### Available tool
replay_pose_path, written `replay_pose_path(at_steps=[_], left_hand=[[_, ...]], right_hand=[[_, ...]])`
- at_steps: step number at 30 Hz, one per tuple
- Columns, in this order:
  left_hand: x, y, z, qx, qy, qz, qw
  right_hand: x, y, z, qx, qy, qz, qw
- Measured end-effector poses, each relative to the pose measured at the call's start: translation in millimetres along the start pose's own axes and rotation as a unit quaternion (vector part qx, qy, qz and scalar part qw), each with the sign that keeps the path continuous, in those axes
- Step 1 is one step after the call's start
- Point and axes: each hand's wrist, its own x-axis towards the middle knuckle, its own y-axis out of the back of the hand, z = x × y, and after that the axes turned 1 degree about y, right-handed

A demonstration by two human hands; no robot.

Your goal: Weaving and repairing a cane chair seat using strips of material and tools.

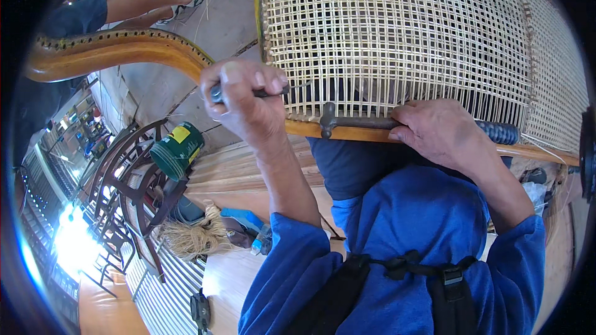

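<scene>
My left hand point(245, 102) is closed around a slim dark hand tool point(267, 93) with a rounded metal butt, its thin end pointing right over the woven cane panel point(397, 31). Too little of it shows to tell its exact kind. My right hand point(444, 130) grips a hammer point(360, 122) by its shaft. The hammer head point(327, 120) lies at the near wooden rail point(360, 133), and the blue-black handle grip point(500, 132) sticks out to the right. Loose cane strand ends meet this rail, where the weave is more open than farther up.
A curved wooden piece with a row of holes point(124, 49) extends left. Another person's legs point(146, 6) are at upper left. Beside me are a green bucket point(177, 152), dark wooden chair frames point(127, 180), a bundle of cane strands point(195, 232) and a plastic bottle point(262, 242).
</scene>
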Motion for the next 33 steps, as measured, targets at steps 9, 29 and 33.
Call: replay_pose_path(at_steps=[9, 29, 33], left_hand=[[-2.6, -2.8, -16.0, 0.059, 0.065, 0.021, 0.996], [3.2, 2.1, -10.8, 0.087, 0.050, 0.004, 0.995], [6.2, 6.9, 7.9, 0.102, 0.031, 0.013, 0.994]], right_hand=[[23.5, 4.5, -4.6, -0.017, 0.007, 0.005, 1.000], [40.2, 0.9, -12.7, -0.028, 0.012, 0.013, 0.999], [37.1, 0.7, -15.0, -0.014, -0.012, 0.011, 1.000]])
